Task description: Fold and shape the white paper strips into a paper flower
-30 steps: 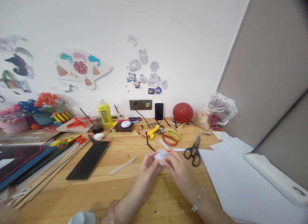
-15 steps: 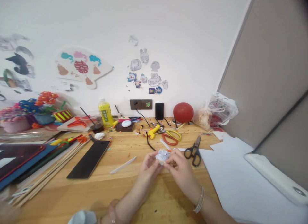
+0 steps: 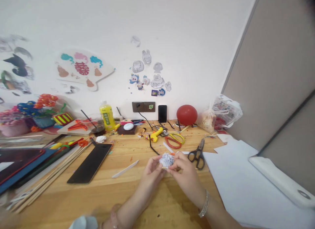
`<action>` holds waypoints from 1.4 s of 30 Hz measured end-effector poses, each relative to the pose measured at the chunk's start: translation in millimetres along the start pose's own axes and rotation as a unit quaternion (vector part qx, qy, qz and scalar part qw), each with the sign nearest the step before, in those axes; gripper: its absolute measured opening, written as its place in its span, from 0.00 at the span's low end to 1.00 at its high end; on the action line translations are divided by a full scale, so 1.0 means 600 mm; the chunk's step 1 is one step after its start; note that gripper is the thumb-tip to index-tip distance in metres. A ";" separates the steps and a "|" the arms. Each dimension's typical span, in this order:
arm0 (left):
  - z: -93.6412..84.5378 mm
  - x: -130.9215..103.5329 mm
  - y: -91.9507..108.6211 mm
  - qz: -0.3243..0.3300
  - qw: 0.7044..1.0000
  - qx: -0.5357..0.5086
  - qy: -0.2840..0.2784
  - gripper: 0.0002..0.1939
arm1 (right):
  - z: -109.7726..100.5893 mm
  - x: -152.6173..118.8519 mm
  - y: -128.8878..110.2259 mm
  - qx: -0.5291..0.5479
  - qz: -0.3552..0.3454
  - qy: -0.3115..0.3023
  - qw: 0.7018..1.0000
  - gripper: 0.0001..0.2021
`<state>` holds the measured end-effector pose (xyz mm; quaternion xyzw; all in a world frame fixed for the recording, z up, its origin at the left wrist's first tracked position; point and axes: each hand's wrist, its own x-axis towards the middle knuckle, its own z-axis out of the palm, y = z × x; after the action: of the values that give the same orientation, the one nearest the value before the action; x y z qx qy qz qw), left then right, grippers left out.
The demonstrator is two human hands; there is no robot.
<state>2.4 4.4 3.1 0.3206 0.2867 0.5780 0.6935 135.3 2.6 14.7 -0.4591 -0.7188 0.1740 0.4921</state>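
A small ruffled white paper piece (image 3: 167, 159) is held up between both hands over the wooden table (image 3: 118, 193). My left hand (image 3: 153, 168) pinches its left side, with thumb and fingers pressed on it. On the right, my right hand (image 3: 180, 166) grips the edge of the same piece, its fingers curled. Something thin and pale yellow shows along its lower edge. Black-handled scissors (image 3: 197, 155) lie just right of my right hand. A white paper strip (image 3: 125, 169) rests to the left of my left hand.
Behind the hands lie a yellow glue gun (image 3: 156, 134) and red-and-yellow scissors (image 3: 174, 140). A black tablet (image 3: 90, 163) and wooden sticks (image 3: 52, 176) lie left. White sheets (image 3: 242, 181) cover the right side. A yellow bottle (image 3: 107, 115) and red balloon (image 3: 187, 114) stand near the wall.
The ruffled paper has tilted slightly, and a little more of its face shows between the fingers. Both hands keep their hold. The whole view has shifted slightly.
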 end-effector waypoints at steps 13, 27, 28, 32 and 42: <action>-0.004 0.006 0.008 -0.010 1.000 -0.007 0.027 0.18 | -0.033 -0.001 -0.003 -0.071 -0.112 0.069 0.989 0.12; -0.004 0.008 0.002 0.018 1.000 0.010 0.005 0.24 | -0.007 -0.006 -0.002 -0.169 -0.118 0.017 0.978 0.08; -0.003 0.008 0.002 0.017 1.000 0.011 0.002 0.24 | -0.007 -0.006 -0.001 -0.170 -0.118 0.015 0.978 0.08; 0.000 0.006 0.001 0.039 0.999 0.022 0.004 0.21 | -0.006 -0.005 0.000 -0.175 -0.113 0.036 0.977 0.08; 0.003 0.001 0.001 0.042 0.998 0.032 0.014 0.20 | -0.010 -0.003 -0.002 -0.202 -0.132 -0.005 0.970 0.12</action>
<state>3.3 4.8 4.9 0.3465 0.3013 0.6018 0.6535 140.2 -1.0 17.2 -0.4490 -0.7958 -0.0391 0.4045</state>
